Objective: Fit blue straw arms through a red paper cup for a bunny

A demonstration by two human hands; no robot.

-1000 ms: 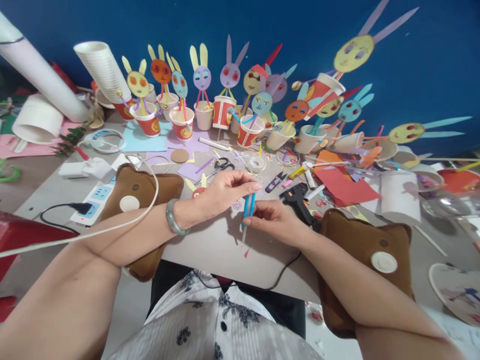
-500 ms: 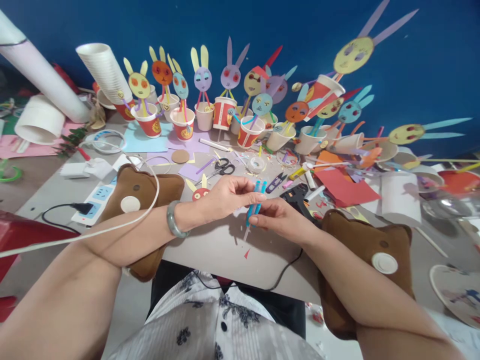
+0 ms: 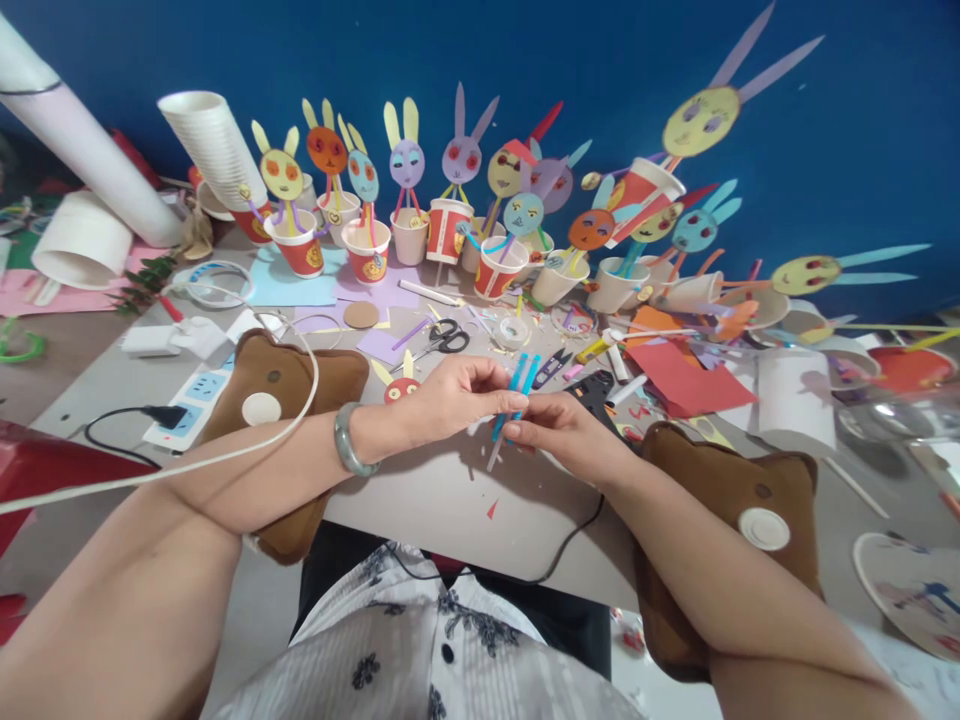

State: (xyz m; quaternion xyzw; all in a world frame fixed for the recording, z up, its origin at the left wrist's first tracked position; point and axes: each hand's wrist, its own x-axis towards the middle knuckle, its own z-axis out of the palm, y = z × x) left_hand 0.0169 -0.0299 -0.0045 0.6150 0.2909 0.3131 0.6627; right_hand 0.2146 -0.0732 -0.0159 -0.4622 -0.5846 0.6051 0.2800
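Two blue paper strips (image 3: 526,372) stand side by side between my hands, with a thin whitish stick (image 3: 493,456) sticking out below them. My left hand (image 3: 466,396), with a grey-green bangle at its wrist, pinches the strips from the left. From the right, my right hand (image 3: 561,432) closes its thumb and fingers on their lower part. Partly behind my left hand lies a red rabbit face (image 3: 401,388) with pale yellow ears. A small red paper scrap (image 3: 492,509) rests on the table below my hands.
Paper cups with rabbit figures (image 3: 302,245) line the back. Scissors (image 3: 448,336), purple snips (image 3: 553,368), a black glue gun (image 3: 592,392) and red paper (image 3: 686,378) lie beyond my hands. Brown cushions (image 3: 281,375) flank them; a white cable (image 3: 187,466) crosses my left forearm.
The blue strips are tilted slightly more to the right, and their lower end has risen a little. Both hands keep their grip.
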